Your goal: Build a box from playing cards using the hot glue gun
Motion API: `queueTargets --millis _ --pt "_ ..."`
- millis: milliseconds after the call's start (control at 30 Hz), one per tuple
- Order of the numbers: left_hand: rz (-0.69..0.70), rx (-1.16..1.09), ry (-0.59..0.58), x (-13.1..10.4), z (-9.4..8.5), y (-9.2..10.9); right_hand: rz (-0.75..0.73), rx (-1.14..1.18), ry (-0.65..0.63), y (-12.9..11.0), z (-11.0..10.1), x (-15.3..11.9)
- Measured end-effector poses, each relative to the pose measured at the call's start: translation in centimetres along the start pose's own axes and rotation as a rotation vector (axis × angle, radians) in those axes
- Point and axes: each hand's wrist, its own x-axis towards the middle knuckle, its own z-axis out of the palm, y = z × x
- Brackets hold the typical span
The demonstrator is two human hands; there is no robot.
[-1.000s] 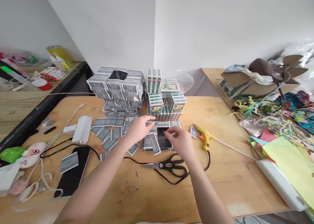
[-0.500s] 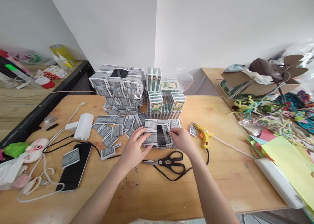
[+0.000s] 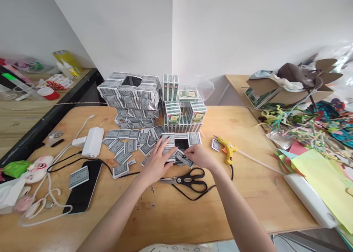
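A low box covered with grey-patterned playing cards lies in front of me, with a dark rectangular opening in its top. My left hand rests on its left side, fingers spread over the top and thumb at the front edge. At the front of the opening, my right hand pinches a playing card, which slants downward to the right. Black-handled scissors lie just before the box. Loose playing cards are scattered to its left.
Behind stand a taller card-covered structure and stacked green-and-white card boxes. A yellow glue gun with its black cord lies at right. A phone and white adapter lie left. Coloured paper covers the right edge.
My right hand has moved slightly left and toward me, and the card in it has turned to slant across the opening's front. More of the dark opening shows. My left hand remains on the box.
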Motion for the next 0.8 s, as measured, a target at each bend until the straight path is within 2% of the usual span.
queueTargets --millis 300,433,633,800 --pt "0.038 0.007 -0.038 0.8 -0.8 -0.1 -0.040 -0.061 -0.130 -0.1 -1.4 2.2" --pt "0.046 -0.042 -0.061 1.0 -0.9 -0.3 -0.071 -0.098 -0.139 -0.6 -1.5 3.1" --pt "0.022 -0.133 -0.090 0.8 -1.1 -0.8 -0.082 -0.161 -0.153 -1.1 -2.4 3.0" --pt "0.027 -0.180 -0.068 0.7 -0.8 -1.3 -0.095 -0.197 -0.138 -1.4 -1.9 3.3"
